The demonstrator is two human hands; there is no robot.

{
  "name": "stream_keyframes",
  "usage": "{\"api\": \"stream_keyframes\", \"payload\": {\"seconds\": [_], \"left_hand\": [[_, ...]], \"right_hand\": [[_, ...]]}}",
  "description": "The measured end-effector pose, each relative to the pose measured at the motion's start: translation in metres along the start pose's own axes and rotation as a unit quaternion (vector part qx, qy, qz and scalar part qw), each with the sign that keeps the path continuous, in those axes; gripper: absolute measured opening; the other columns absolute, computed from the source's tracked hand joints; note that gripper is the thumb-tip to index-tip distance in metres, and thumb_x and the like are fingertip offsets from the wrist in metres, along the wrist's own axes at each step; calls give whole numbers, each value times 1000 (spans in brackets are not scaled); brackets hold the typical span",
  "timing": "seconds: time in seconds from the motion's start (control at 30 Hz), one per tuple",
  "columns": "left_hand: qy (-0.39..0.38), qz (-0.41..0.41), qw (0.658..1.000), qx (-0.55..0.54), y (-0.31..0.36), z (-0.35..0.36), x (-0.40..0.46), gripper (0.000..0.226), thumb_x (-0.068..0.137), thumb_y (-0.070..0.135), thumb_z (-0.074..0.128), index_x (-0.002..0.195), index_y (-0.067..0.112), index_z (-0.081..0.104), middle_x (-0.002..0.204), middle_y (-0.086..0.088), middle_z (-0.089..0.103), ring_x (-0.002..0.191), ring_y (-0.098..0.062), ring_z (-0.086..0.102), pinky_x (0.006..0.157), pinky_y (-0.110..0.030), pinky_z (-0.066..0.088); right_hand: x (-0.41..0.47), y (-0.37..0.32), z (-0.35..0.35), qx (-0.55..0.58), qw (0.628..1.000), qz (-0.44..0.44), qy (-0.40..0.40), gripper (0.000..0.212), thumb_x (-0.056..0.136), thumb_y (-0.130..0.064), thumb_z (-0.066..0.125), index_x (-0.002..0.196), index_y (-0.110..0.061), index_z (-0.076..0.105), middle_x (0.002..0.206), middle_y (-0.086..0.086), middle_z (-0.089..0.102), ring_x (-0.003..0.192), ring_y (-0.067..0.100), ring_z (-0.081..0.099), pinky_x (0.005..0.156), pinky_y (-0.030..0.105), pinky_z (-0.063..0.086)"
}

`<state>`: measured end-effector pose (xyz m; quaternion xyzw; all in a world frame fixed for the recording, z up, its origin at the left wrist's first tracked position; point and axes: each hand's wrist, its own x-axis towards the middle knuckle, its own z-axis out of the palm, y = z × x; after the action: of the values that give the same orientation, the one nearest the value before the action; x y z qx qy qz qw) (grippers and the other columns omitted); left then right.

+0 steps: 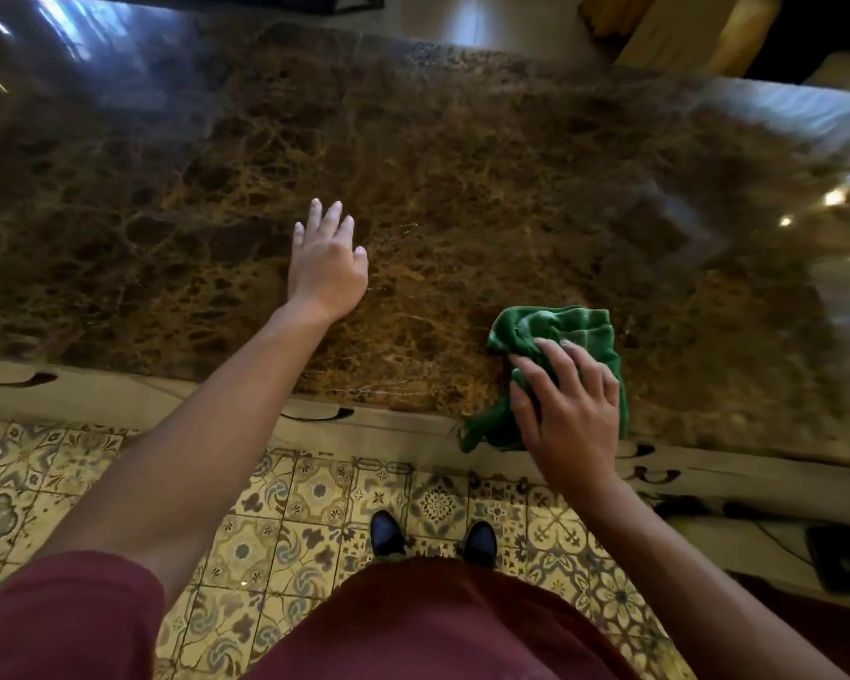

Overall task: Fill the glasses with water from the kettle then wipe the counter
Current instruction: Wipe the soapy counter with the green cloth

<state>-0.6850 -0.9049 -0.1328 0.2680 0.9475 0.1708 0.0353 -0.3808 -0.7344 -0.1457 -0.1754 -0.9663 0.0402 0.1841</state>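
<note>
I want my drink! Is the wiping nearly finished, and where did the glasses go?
No glasses or kettle show here, so I cannot tell if pouring is done. Wiping is under way: the right hand presses a green cloth on the marble counter near its front edge, while the left hand rests flat on it. Thin wet streaks remain between the hands.

One bench, one cloth, two hands, two shoes.

A single dark brown veined marble bench carries one crumpled green cloth. Two bare hands show: the left hand and the right hand. Below, on one patterned tile floor, stand two black shoes. Five curved dark handles, perhaps more, mark the pale front under the bench.
</note>
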Motion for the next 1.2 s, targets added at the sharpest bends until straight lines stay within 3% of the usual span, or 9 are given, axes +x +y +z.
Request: {"api": "stream_keyframes", "payload": {"seconds": [0.2, 0.3, 0.43, 0.53, 0.73, 0.83, 0.97, 1.07, 1.2], "left_hand": [[-2, -12, 1000, 2, 5, 5, 5, 56, 109, 31, 35, 158, 6, 29, 169, -9, 20, 158, -25, 8, 127, -46, 2], [-9, -16, 1000, 2, 2, 9, 7, 57, 108, 31, 37, 158, 5, 31, 169, -9, 21, 158, -25, 10, 127, -47, 2], [-15, -15, 1000, -1, 2, 9, 10, 57, 107, 31, 38, 158, 5, 31, 169, -9, 21, 158, -25, 10, 126, -46, 2], [-13, -18, 1000, -5, 5, 9, 9, 57, 107, 31, 38, 158, 5, 32, 169, -9, 21, 158, -25, 10, 126, -45, 2], [2, -18, 1000, -6, 5, 9, 8, 57, 107, 31, 40, 157, 5, 34, 168, -9, 24, 158, -24, 12, 127, -45, 3], [-3, -14, 1000, -5, 3, 8, 9, 57, 107, 32, 41, 157, 6, 33, 168, -9, 23, 158, -24, 11, 126, -45, 3], [-4, 10, 1000, -6, -10, -2, 10, 53, 106, 31, 45, 154, 9, 41, 168, -11, 24, 158, -28, 9, 127, -51, 5], [18, -35, 997, 72, -45, -20, 10, 55, 105, 41, 41, 154, 17, 41, 168, -12, 22, 158, -31, 5, 125, -57, 4], [-70, -91, 989, 91, -91, -38, 7, 65, 102, 66, 24, 160, 38, 21, 172, -8, 4, 158, -30, -6, 125, -56, -3]], "right_hand": [[23, 23, -25, 96, 994, 51, 11, 31, 100, -45, 62, 107, -17, 72, 95, 4, 73, 79, 18, 67, 64, 41, 59], [51, 25, -51, 201, 971, 125, 19, 31, 97, -49, 65, 107, -21, 73, 89, -6, 74, 74, 10, 69, 68, 35, 61], [93, 47, -87, 221, 940, 205, 160, 34, 99, -50, 63, 109, -19, 72, 89, -8, 69, 76, 11, 68, 72, 33, 59], [98, 57, -97, 171, 941, 214, 200, 36, 102, -49, 57, 113, -17, 69, 98, 1, 71, 82, 13, 65, 72, 30, 53], [19, 35, -59, 197, 971, 137, 17, 47, 99, -57, 50, 123, -23, 72, 105, 0, 76, 90, 14, 68, 75, 40, 59], [5, 30, -53, 183, 967, 164, 64, 47, 99, -52, 50, 133, -23, 65, 112, 1, 74, 105, 16, 63, 89, 42, 53], [17, 27, -28, 98, 966, 237, -26, 65, 100, -59, 38, 153, -23, 46, 163, 13, 39, 154, 31, 28, 122, 53, 27], [21, 16, -12, 37, 974, 203, -90, 75, 98, -68, 30, 159, -23, 37, 168, 18, 28, 158, 33, 17, 128, 53, 14], [28, -17, -6, 36, 984, 122, -124, 82, 98, -74, 26, 162, -23, 30, 171, 17, 20, 161, 30, 8, 130, 51, 8]]}}
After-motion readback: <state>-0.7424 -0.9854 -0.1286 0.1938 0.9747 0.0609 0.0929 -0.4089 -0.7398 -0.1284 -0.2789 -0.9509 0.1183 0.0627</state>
